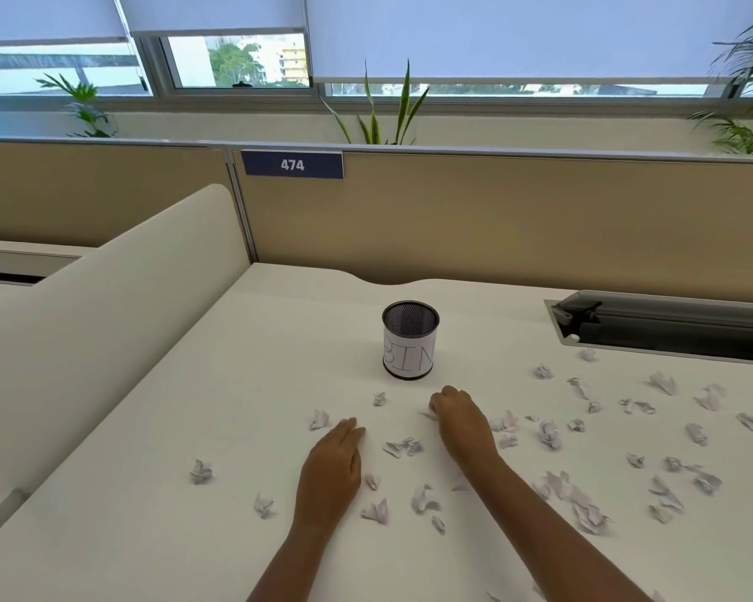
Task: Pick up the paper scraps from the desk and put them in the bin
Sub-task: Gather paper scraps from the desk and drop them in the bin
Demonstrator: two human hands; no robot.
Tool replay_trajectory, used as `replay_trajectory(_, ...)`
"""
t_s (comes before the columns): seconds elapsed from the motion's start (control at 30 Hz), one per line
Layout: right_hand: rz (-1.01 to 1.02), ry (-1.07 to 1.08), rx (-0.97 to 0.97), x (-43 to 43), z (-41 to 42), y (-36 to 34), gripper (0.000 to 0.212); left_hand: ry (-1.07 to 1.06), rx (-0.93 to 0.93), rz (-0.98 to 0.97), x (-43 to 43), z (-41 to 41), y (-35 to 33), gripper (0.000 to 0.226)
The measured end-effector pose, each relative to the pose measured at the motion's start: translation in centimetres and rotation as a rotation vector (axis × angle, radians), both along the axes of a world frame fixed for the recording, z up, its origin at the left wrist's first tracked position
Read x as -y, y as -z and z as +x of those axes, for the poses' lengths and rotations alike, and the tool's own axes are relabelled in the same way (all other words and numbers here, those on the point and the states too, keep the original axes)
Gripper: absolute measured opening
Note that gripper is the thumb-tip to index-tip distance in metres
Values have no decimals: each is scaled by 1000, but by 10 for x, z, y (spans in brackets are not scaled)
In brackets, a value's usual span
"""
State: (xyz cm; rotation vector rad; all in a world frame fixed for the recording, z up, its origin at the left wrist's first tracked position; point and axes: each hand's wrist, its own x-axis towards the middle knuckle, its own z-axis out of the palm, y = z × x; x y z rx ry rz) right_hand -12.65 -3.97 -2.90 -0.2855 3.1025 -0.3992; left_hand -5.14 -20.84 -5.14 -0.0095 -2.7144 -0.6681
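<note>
Right hand [461,421]: knuckles up, fingers curled down onto the bench [192,406], fingertips closing on a small white scrap [427,413] at their tips; whether the scrap is yet gripped cannot be told. Left hand [333,464]: flat, fingers extended and together, palm down, holding nothing; a crumpled scrap [319,419] lies just beyond its fingertips.

Paper scraps: many, crumpled, white, scattered over the near and right bench, densest at right [583,501]; a twisted pair [403,446] lies between the two hands.

Bin [410,339]: black mesh cup, upright, just beyond the right hand; no scraps visible inside from this angle.

Handling advice: pinch each scrap fully before lifting, gather several per hand, and drop from directly over the narrow mouth, as the light cup would likely tip if knocked.

Writing: paper wrap on cup, hand-lettered "BIN". Partition plate [292,164], white on dark blue, "474".
</note>
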Motion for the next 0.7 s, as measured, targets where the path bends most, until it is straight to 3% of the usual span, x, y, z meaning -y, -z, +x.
replay_trajectory(0.1,-68,-1,7,9,-6,-2,27,-21,-101,-226,0,-7,-3,38)
replay_trajectory(0.23,-119,-5,32,24,-6,-3,30,-172,-76,-338,0,-11,-4,37)
replay_trajectory(0.37,-45,-85,105,42,-3,-3,45,-258,71,-224,-1,-15,-8,44)
replay_trajectory(0.53,95,-283,62,58,2,-4,63,-218,-6,-181,1,-19,-7,49)
replay_trajectory(0.7,109,-337,-28,40,-1,-2,33,-204,-18,-76,-1,-18,-7,46)
